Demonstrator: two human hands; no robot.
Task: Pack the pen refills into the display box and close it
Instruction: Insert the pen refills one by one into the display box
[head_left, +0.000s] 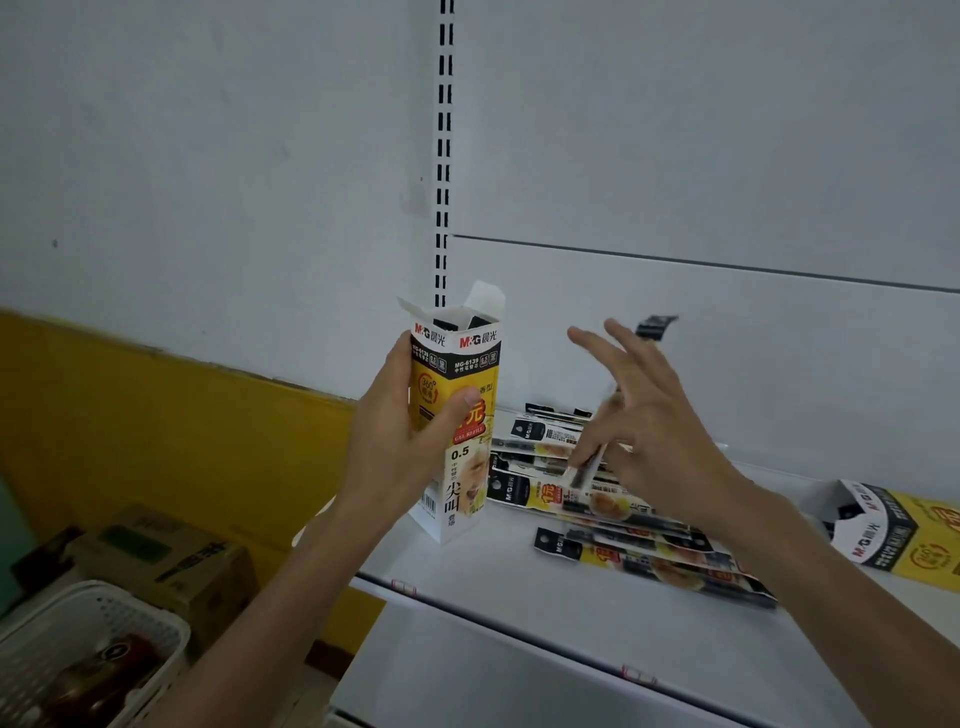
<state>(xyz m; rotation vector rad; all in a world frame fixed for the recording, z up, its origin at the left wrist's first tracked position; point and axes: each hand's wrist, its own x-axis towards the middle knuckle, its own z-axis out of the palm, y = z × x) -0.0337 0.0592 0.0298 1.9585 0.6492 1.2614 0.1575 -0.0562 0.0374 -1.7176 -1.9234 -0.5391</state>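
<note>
My left hand grips a tall yellow, white and black display box that stands upright on the white shelf. Its top flaps are open and dark refill tops show inside. To the right of the box, my right hand is raised with fingers spread and holds one blurred pen refill packet. The packet's black top sticks out above the fingers and its lower end shows below the palm. A loose pile of pen refill packets lies on the shelf under that hand.
A second display box lies on its side at the shelf's right end, its open mouth facing left. A slotted upright runs up the white back panel. Below left stand cardboard boxes and a white basket.
</note>
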